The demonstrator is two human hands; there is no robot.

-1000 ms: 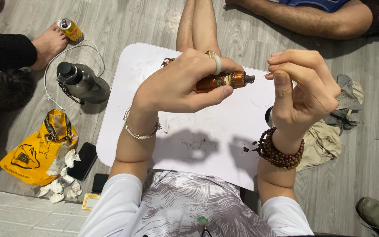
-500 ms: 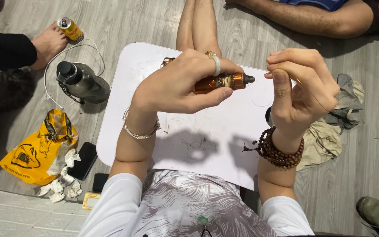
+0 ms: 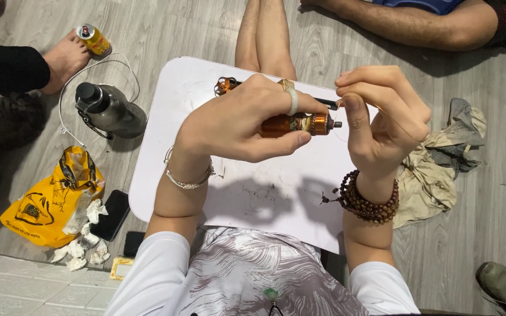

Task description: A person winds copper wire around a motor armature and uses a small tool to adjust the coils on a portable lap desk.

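Observation:
My left hand (image 3: 238, 120) is closed around a small orange metal cylinder (image 3: 303, 124) with a thin dark tip that points right, held above a white lap table (image 3: 276, 199). My right hand (image 3: 385, 120) hovers just to the right of the tip, thumb and fingers pinched together on what looks like a thin wire or thread, too fine to tell. An orange and black tool (image 3: 227, 85) lies on the table behind my left hand, mostly hidden.
A grey bottle (image 3: 109, 110) with a white cord, a can (image 3: 93, 38), a yellow bag (image 3: 51, 199), crumpled tissues and a black phone (image 3: 111, 214) lie on the floor at left. Rags (image 3: 440, 164) lie at right. Other people's legs and feet surround the table.
Both hands stay nearly in place. My right hand's fingers have shifted slightly closer to the cylinder's tip.

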